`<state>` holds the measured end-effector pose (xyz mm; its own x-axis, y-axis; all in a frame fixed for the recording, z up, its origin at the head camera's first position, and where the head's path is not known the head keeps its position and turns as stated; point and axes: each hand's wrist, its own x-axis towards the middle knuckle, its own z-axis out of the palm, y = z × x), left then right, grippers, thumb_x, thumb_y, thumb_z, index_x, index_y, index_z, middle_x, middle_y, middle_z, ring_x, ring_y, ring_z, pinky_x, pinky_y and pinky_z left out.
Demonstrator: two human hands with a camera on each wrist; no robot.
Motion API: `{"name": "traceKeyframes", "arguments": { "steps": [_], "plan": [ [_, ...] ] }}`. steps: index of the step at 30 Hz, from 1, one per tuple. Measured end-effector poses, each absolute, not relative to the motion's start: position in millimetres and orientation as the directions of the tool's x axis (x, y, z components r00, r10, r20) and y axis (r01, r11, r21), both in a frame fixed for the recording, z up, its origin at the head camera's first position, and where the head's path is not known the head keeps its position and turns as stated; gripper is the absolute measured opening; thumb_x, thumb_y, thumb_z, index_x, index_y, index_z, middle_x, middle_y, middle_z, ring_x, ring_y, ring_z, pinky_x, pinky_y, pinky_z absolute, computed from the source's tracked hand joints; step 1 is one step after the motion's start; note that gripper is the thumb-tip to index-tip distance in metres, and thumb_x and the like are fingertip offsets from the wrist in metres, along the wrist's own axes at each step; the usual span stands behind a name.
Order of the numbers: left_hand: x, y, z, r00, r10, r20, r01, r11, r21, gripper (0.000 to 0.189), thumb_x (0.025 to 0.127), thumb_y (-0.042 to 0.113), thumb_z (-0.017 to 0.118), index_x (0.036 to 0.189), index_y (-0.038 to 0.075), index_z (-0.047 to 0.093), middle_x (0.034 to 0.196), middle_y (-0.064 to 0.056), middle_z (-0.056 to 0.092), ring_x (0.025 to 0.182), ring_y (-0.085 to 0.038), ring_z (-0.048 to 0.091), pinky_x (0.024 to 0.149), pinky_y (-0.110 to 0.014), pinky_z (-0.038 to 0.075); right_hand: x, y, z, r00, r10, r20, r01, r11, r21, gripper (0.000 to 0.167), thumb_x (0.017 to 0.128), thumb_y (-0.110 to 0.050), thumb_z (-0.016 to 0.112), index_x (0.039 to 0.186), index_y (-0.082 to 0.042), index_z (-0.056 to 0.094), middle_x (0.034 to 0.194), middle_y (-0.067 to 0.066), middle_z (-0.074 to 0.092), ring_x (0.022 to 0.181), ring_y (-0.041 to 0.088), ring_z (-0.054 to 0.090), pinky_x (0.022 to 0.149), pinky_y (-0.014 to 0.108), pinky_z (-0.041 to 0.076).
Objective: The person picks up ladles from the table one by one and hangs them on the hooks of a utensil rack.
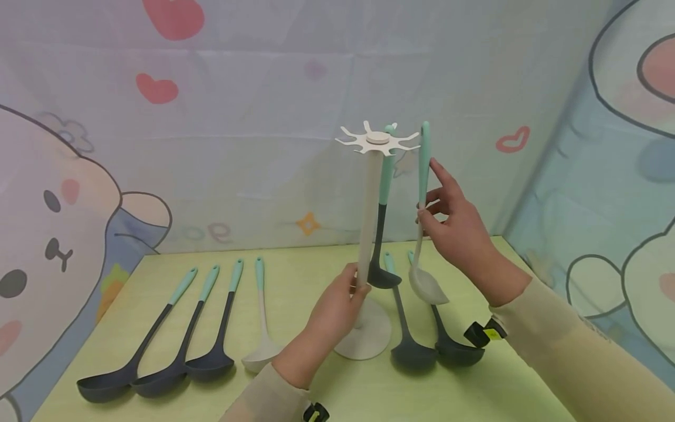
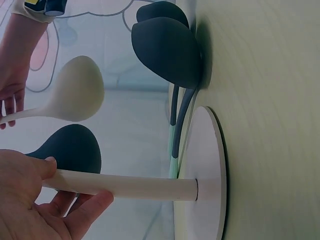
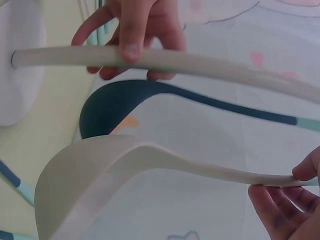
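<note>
A white utensil stand (image 1: 364, 234) with a round base and a crown of hooks stands upright on the table. My left hand (image 1: 337, 308) grips its pole low down. From the crown hangs a dark ladle (image 1: 383, 274) with a mint handle, just behind the pole. My right hand (image 1: 456, 225) pinches a white ladle (image 1: 428, 285) where its mint handle meets the stem. That ladle hangs bowl down, its handle top beside the hook tips at the crown's right; whether it touches a hook I cannot tell. The right wrist view shows its bowl (image 3: 90, 185) up close.
Several dark ladles (image 1: 211, 366) and a white ladle (image 1: 258, 354) lie on the left of the green table (image 1: 369, 398). Two more dark ladles (image 1: 413, 356) lie right of the base. A printed cloth (image 1: 263, 146) hangs behind.
</note>
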<state>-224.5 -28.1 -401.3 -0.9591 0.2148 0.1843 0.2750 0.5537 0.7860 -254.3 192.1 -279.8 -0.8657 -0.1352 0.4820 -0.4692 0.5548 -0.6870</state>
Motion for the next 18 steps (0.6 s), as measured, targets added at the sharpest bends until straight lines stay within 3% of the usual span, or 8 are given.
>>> {"name": "traceKeyframes", "arguments": {
  "steps": [9,18],
  "plan": [
    [-225.0,-25.9,-403.1,-0.958,0.217,0.187,0.278,0.552,0.786,0.032,0.102,0.028,0.057,0.133,0.024,0.050,0.115,0.000,0.066,0.104,-0.022,0.066,0.084,-0.042,0.053,-233.2,185.2,-272.4,-0.830,-0.142,0.539,-0.519,0.548,-0.656,0.078,0.098,-0.011,0.055,0.157,-0.043,0.016,0.110,0.010,0.062,0.093,0.020,0.065,0.070,0.019,0.052],
    [-225.0,-26.6,-402.9,-0.958,0.214,0.190,0.280,0.558,0.781,0.032,0.102,0.030,0.057,0.133,0.023,0.050,0.113,0.000,0.066,0.104,-0.021,0.065,0.082,-0.041,0.052,-223.9,180.2,-272.9,-0.806,-0.161,0.570,-0.552,0.552,-0.625,0.077,0.097,-0.008,0.057,0.157,-0.040,0.020,0.109,0.009,0.062,0.092,0.019,0.064,0.071,0.018,0.051]
  ]
}}
